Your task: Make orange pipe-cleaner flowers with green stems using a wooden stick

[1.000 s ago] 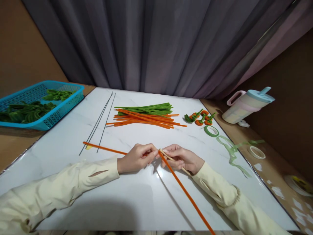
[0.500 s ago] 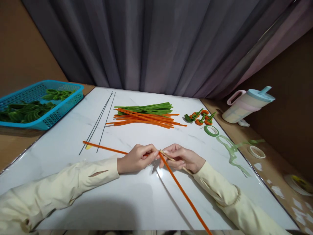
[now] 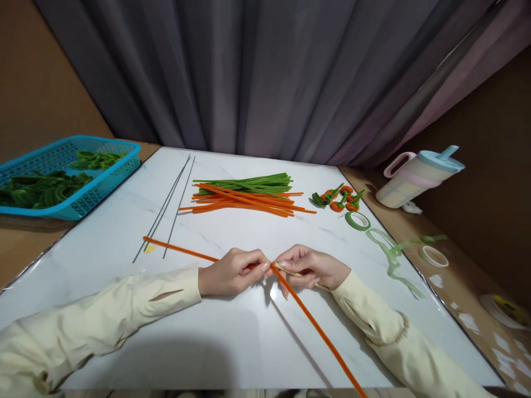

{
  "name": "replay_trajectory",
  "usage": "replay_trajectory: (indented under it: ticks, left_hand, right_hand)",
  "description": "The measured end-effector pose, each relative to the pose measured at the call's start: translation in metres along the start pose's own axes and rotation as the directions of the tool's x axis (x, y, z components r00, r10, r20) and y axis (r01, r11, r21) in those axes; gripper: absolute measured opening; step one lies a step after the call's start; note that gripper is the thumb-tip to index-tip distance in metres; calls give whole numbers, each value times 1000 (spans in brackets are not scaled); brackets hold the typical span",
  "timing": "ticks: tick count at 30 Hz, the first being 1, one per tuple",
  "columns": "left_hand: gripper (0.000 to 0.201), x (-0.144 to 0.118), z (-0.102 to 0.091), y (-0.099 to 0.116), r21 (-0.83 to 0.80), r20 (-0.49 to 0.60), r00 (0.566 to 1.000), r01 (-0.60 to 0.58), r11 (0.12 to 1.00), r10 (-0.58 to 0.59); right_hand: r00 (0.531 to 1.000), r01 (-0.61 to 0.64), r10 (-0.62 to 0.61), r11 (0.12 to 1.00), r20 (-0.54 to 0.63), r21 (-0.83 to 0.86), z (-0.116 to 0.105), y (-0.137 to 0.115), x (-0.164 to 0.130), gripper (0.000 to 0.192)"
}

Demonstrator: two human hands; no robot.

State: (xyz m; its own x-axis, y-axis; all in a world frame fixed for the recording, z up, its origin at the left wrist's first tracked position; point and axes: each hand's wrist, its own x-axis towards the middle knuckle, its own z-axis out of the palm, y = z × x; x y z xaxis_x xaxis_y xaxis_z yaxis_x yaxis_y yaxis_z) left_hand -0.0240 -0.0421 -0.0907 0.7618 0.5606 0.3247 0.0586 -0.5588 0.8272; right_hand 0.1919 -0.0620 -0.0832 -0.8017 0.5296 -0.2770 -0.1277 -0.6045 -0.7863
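An orange pipe cleaner (image 3: 323, 333) is pinched by my left hand (image 3: 235, 270), its one end reaching left past the wrist and its other end slanting down to the front edge. Close beside, my right hand (image 3: 309, 266) is closed on a thin wooden stick (image 3: 295, 273), whose tip meets the pipe cleaner between the two hands. Whether the pipe cleaner loops round the tip, I cannot tell. Farther back lie a bundle of green pipe cleaners (image 3: 249, 181) and a bundle of orange pipe cleaners (image 3: 253, 202).
Thin dark wires (image 3: 168, 205) and a yellow piece (image 3: 150, 249) lie left. Small orange-and-green pipe-cleaner pieces (image 3: 338, 205), green tape (image 3: 357, 221) and a loose tape strip (image 3: 394, 260) are right. A blue basket (image 3: 103, 179) holds green pieces; a tumbler (image 3: 410, 185) stands back right.
My hands have shifted very slightly, and the near length of the orange pipe cleaner has swung a little to the right. Both hands keep their hold.
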Motion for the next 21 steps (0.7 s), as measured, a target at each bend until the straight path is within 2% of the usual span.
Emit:
replay_trajectory:
  ticks: [6,11,17,21]
  left_hand:
    - [20,-1,0,1,10,18,999,-33,999,33]
    - [20,-2,-1,0,53,61,998,-38,998,34]
    - [19,-3,-1,-1,84,84,995,-52,995,45]
    - [17,-2,-1,-1,113,101,992,-83,990,71]
  right_hand:
    - [999,-39,38,998,-29,-42,-1,-1,-1,24]
    - [996,-86,86,992,-6,-88,5,-11,-1,28]
    - [989,-122,88,937,-116,-326,10,-23,-5,32]
    - [996,-91,73,879,-58,-468,10,-28,-5,35]
